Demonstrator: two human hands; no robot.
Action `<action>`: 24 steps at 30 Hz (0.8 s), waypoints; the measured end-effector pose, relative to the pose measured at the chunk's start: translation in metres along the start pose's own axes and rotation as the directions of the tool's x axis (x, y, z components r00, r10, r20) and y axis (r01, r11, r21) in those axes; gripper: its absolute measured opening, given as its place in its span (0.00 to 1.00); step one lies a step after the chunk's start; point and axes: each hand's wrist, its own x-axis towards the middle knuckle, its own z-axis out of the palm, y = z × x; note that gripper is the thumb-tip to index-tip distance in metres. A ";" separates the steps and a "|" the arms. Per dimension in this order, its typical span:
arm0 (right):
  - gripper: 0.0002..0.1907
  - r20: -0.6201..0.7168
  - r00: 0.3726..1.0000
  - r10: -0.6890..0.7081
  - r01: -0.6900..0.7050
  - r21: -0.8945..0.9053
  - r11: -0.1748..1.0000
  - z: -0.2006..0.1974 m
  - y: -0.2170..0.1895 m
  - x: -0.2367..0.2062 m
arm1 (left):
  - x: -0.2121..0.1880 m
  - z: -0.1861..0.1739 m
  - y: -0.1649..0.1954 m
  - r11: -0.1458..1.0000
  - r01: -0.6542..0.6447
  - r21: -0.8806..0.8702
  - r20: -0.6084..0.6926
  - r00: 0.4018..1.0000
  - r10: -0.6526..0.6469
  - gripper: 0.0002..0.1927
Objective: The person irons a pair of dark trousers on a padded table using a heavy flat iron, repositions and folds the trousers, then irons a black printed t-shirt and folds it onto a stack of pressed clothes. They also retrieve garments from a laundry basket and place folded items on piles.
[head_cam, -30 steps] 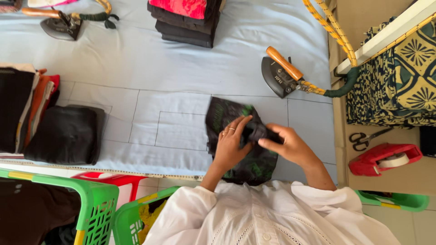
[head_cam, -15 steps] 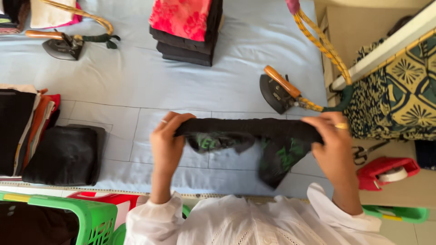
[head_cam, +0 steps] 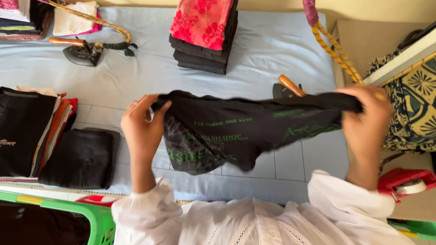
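I hold a black garment with green print (head_cam: 236,131) stretched out in the air over the light blue ironing table (head_cam: 136,77). My left hand (head_cam: 143,127) grips its left edge and my right hand (head_cam: 365,120) grips its right edge. The middle of the cloth sags down between them. An iron with a wooden handle (head_cam: 287,86) sits on the table just behind the garment, partly hidden by it.
A stack of folded dark clothes topped with red cloth (head_cam: 204,34) lies at the back. A second iron (head_cam: 81,50) rests at the back left. Folded piles (head_cam: 32,131) and a black folded piece (head_cam: 81,159) sit left. Green baskets (head_cam: 97,218) stand below; a patterned cloth (head_cam: 415,104) hangs right.
The garment was lifted off the table and pulled wide. My hands moved apart, left hand leftward and right hand rightward, and the cloth now hangs spread between them.
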 end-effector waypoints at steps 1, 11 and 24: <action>0.17 0.052 0.998 -0.037 0.037 -0.002 0.999 0.016 0.007 0.010 | 0.007 0.011 -0.007 0.965 0.205 -0.164 0.036 0.979 -0.202 0.09; 0.18 0.035 0.994 0.101 -0.105 0.492 0.864 0.036 -0.001 0.036 | 0.028 0.009 -0.029 0.658 0.198 -0.727 0.115 0.979 -0.168 0.06; 0.29 0.763 0.635 0.118 -0.508 0.297 0.809 0.153 0.041 -0.193 | -0.205 0.059 -0.173 0.599 0.793 -0.106 0.500 0.563 -0.657 0.17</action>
